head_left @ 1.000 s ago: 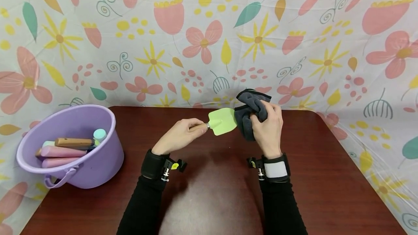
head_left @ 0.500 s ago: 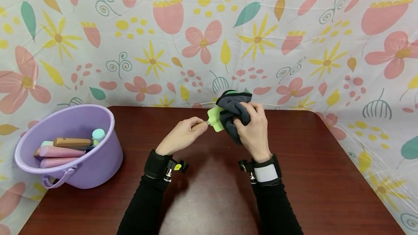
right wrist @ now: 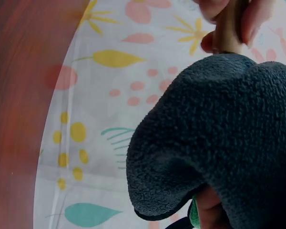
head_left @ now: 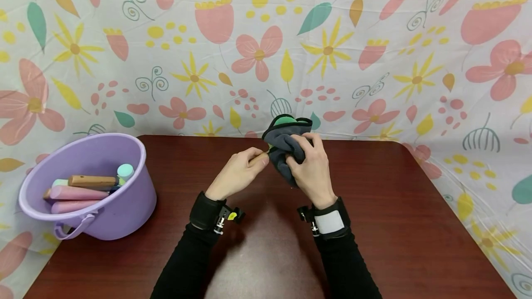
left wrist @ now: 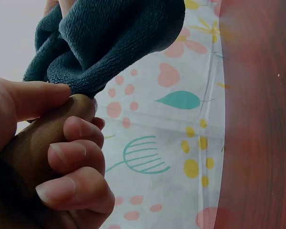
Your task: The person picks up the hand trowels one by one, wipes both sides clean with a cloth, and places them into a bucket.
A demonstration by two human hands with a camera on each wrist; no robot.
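Cloth (head_left: 287, 151) now swallows the trowel (head_left: 284, 121) blade; right hand (head_left: 309, 170) clutches cloth, left hand (head_left: 237, 174) grips handle. Tugging too hard could slip the handle free.

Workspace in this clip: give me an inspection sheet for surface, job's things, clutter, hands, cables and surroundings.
Surface: dark red-brown wooden table, glossy.
Job's things: green trowel, blade almost wholly wrapped in the grey cloth, only its tip showing; wooden handle sticks out toward the left hand.
Clutter: purple bucket at the table's left edge, holding pink and mint tools and a wooden handle.
Hands: left hand grips the trowel handle; right hand grips the cloth around the blade. Both wear black wrist straps.
Cables: nothing seen.
Surroundings: floral sheet behind and beside the table.
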